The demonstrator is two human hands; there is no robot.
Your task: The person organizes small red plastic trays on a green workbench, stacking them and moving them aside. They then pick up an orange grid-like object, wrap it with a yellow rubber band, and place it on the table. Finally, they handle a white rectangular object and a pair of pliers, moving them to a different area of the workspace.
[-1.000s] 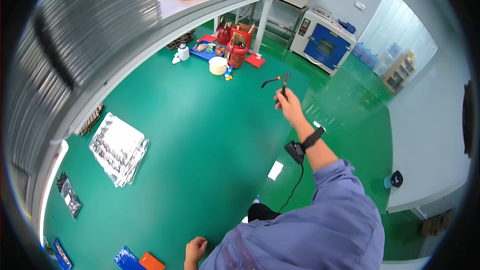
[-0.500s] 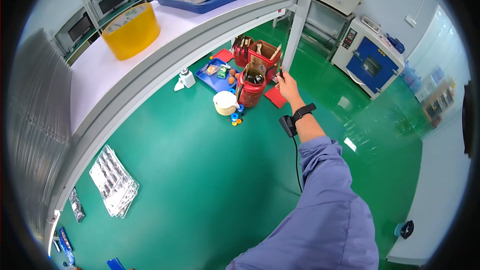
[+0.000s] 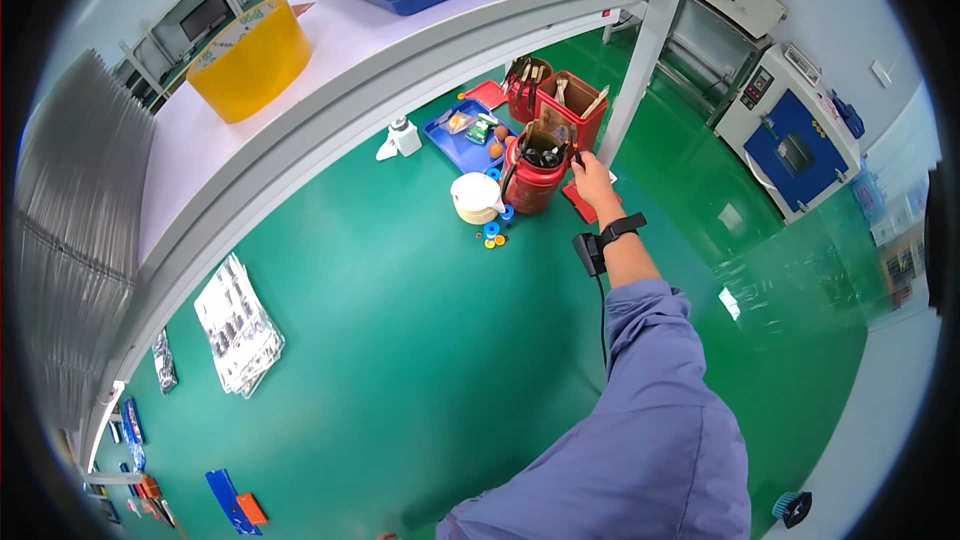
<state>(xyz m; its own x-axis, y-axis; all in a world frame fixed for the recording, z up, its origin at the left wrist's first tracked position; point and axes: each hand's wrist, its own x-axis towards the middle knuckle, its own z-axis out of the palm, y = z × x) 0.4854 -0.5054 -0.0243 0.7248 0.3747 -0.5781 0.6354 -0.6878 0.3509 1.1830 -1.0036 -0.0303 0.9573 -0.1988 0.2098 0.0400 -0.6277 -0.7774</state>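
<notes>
My right hand [image 3: 592, 180] reaches out to the right side of a red round container [image 3: 530, 188] that holds dark, shiny things. Its fingers are closed on a slim dark stick-like tool [image 3: 575, 153], too small to name, near the container's rim. Under the hand lies a flat red piece [image 3: 579, 204]. Left of the container stand a cream pot with a white top [image 3: 477, 196] and small blue spools [image 3: 492, 229]. At most a sliver of skin shows at the bottom edge, perhaps my left hand [image 3: 387, 537]; its fingers are hidden.
Behind are red bins [image 3: 573, 108] with upright tools, a blue tray [image 3: 455, 150] and a white bottle [image 3: 403, 138]. A shelf [image 3: 400, 45] crosses above, carrying a yellow tape roll [image 3: 250, 60]. Clear plastic trays [image 3: 238, 325] lie left. A cable [image 3: 603, 315] hangs from my wrist device.
My right hand has come down and nearer to the red round container with the dark tool. The view has shifted, so more of the lower left shows, including an orange piece.
</notes>
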